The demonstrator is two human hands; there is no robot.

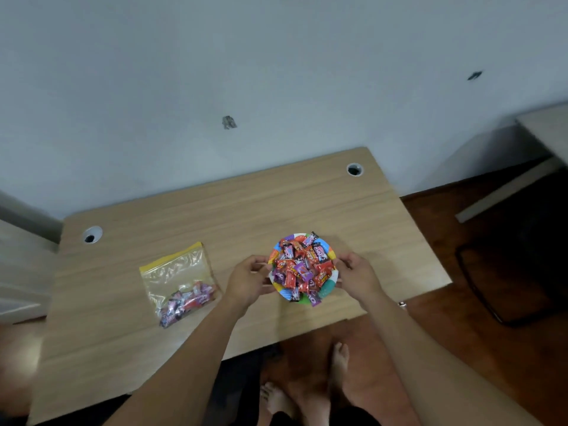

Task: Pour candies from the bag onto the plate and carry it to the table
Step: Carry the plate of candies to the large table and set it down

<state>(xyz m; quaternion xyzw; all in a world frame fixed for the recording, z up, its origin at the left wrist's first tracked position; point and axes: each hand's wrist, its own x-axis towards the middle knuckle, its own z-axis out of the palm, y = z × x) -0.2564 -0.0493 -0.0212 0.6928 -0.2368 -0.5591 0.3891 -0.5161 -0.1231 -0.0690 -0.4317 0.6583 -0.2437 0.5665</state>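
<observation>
Plate (326,289), small w/ multicolour rim, sits over the near-right part of a wood desk (215,216), heaped w/ candies (302,267) in red, purple & black wrappers; a few wrappers hang past the rim at top and bottom. Both hands on it, one per side. Left hand (247,281) grips the plate's left edge, fingers curled round the rim, thumb up top. Right hand (358,276) does the same on the right edge, fingers closed onto the rim. Can't tell if the plate is lifted or resting on the desk. Bag (179,281), clear zip type w/ yellow seal strip, lies flat on the desk well left of the plate, apart from both hands; zip end points away from the person, a small clump of candies left in its near end. Two round cable holes in the desk, one at far left (91,234), one at far right (354,169). Pale wall (276,72) behind the desk, dark wood floor (461,241) to the right, bare feet (338,361) below the desk's near edge.
</observation>
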